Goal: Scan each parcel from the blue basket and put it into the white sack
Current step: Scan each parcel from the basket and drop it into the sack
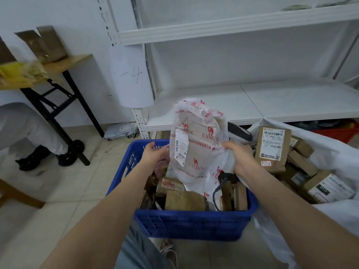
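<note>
White metal shelving [252,105] behind, pale tiled floor [68,191] below; head view only. Straight ahead on the floor: blue basket [190,224], packed with brown cardboard parcels [184,200]. Held upright above its rim: Camel-printed parcel [198,148] in clear plastic, shipping label [180,146] facing the camera on its left side. Right grip [240,156] clamped on the plastic at the parcel's right edge, fingers curled. Left grip [153,152] at the parcel's left edge, fingertips lost against the plastic; cannot tell whether pinching or merely steadying. Just right of the basket: white sack [330,152], mouth open, already holding labelled boxes [274,144].

Judged step: presenting this parcel for scanning, with the drop into the sack not yet done. Next, probably: bring the scanner [240,133] onto the barcode, keep the crinkled plastic flat over the label, then swing right over the sack's mouth.

Hard to make out: only a dark scanner body peeking from behind the parcel's upper right, black cable [219,185] hanging below the right grip; unclear whether held in that same grip or lying behind. Lower layers of the basket hidden. Sack cut off at the right edge. Blurred by motion throughout, small print unreadable.
</note>
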Tool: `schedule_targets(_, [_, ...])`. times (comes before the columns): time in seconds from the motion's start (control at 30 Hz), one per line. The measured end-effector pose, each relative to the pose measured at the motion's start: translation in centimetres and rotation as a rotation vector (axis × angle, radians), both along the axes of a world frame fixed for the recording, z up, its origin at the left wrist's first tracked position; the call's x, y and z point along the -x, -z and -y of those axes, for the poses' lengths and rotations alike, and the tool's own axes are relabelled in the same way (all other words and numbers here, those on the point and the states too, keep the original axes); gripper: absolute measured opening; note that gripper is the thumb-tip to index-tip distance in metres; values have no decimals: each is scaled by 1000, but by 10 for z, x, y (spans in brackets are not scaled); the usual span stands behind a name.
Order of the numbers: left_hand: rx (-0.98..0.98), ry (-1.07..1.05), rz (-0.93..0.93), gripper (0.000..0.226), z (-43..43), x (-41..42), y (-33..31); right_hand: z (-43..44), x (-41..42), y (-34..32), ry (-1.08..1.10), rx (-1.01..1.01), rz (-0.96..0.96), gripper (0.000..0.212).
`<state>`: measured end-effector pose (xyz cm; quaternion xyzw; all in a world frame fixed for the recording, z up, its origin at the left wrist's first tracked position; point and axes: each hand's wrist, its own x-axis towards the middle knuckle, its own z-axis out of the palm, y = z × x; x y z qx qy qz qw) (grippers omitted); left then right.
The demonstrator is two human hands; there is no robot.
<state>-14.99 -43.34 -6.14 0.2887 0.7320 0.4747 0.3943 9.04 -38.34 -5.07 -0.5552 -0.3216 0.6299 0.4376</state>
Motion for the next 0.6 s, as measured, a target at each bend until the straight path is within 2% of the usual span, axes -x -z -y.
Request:
schedule_targets(0.07, [68,45,6,71,8,5,23,1,-5,1,-65,29,-32,38])
schedule_targets(0.17, [60,80,73,60,14,5,35,5,-10,-1,-143,67,-92,21])
schedule_targets(0.23, [92,92,84,57,15,5,40,6,-14,-3,-175,90,-144,18])
schedule_targets(0.33, [164,101,98,82,15,6,53,9,-21,-6,-214,113,-205,16])
schedule_targets(0.4, [177,128,117,99,9,4,60,12,-24,-8,-251,116,-241,22])
schedule_targets(0.47, [182,139,157,106,4,0,65,13,-25,-8,-271,114,-274,23])
schedule_targets(0.57, [255,118,361,121,5,-8,67,12,-26,-9,-238,112,-302,16])
schedule_targets(0.6, [266,113,437,120,7,-8,71,11,-25,-8,-222,120,-298,16])
